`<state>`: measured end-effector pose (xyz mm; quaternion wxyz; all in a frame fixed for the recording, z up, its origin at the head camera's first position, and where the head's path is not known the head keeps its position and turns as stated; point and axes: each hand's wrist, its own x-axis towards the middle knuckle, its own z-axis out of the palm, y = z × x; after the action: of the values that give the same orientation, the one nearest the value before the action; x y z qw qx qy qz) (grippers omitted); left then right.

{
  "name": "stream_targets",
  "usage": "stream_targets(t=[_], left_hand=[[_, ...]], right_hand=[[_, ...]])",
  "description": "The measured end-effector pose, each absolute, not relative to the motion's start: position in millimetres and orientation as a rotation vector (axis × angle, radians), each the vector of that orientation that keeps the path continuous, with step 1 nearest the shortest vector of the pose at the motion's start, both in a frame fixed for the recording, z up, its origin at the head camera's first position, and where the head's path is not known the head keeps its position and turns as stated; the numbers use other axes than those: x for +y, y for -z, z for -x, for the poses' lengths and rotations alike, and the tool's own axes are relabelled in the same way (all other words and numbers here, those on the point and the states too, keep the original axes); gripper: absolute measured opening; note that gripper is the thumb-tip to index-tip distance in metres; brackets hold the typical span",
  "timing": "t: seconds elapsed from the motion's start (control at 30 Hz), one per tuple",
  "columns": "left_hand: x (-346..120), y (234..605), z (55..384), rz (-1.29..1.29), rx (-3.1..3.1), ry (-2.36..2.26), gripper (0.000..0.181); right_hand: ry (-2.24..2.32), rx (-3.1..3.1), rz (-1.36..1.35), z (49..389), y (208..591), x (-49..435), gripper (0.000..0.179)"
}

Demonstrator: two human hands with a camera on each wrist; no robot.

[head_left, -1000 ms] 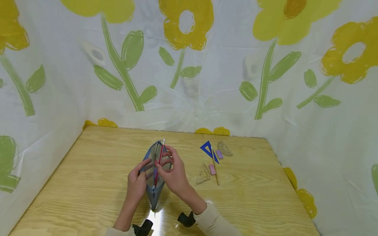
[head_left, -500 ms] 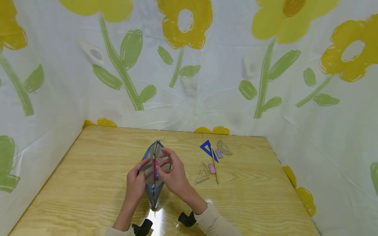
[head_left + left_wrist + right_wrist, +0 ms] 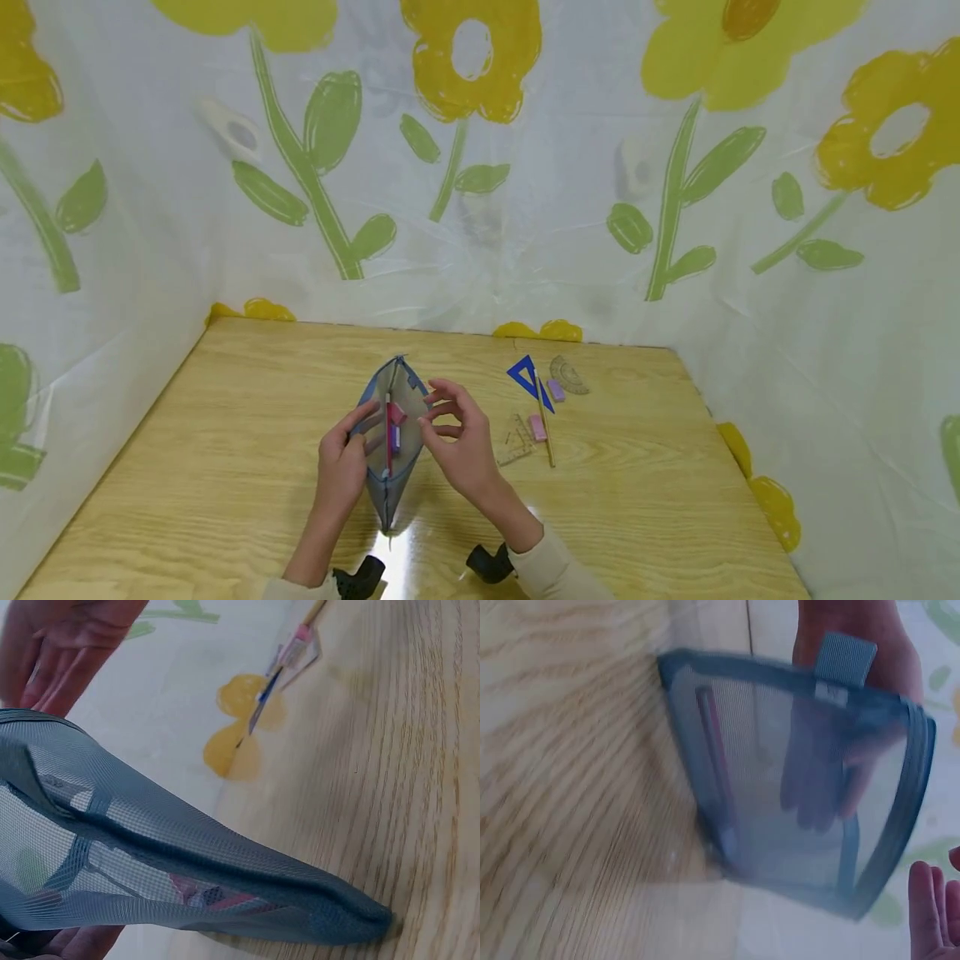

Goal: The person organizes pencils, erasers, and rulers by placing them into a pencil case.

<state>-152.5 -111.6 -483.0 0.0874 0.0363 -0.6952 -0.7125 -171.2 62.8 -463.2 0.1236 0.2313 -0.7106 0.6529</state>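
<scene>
A blue-grey mesh pencil pouch (image 3: 384,500) stands on the table with its zipped mouth spread wide. My left hand (image 3: 343,468) grips its left side, fingers and thumb about the mesh. Inside lie a red pencil (image 3: 388,454), a pink eraser (image 3: 398,412) and a purple eraser (image 3: 396,439). Through the mesh in the right wrist view, the pencil (image 3: 716,742) leans toward the bottom. Near the pouch's right rim is my right hand (image 3: 463,442), fingers loosely bent and holding nothing. The right wrist view shows that hand (image 3: 934,911) apart from the pouch.
Right of the pouch lie a blue set square (image 3: 522,372), a clear protractor (image 3: 570,375), a clear set square (image 3: 517,446), a gold pencil (image 3: 547,429), a purple eraser (image 3: 556,390) and a pink eraser (image 3: 537,428). Flowered cloth (image 3: 555,250) encloses the wooden table (image 3: 637,517).
My right hand let go of the red pencil, which dropped into the pouch, then drew back to the right. The left hand keeps its grip on the pouch.
</scene>
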Motion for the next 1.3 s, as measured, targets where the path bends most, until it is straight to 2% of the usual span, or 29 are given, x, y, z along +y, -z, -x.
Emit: stream_targets(t=[0.2, 0.57, 1.07, 1.3], left_hand=[[-109, 483, 153, -0.118, -2.071, 2.141, 0.054], [-109, 481, 152, -0.122, -2.088, 2.128, 0.055], [-112, 482, 151, -0.121, -2.104, 2.11, 0.055], [-112, 483, 151, -0.126, -2.114, 2.122, 0.055]], right_hand=[[-1.978, -2.077, -0.509, 179, 465, 87, 0.046], [-1.905, -2.145, -0.418, 194, 476, 133, 0.045], [-1.76, -2.325, -0.199, 199, 485, 192, 0.039], [-1.724, -2.399, -0.087, 200, 489, 209, 0.042]])
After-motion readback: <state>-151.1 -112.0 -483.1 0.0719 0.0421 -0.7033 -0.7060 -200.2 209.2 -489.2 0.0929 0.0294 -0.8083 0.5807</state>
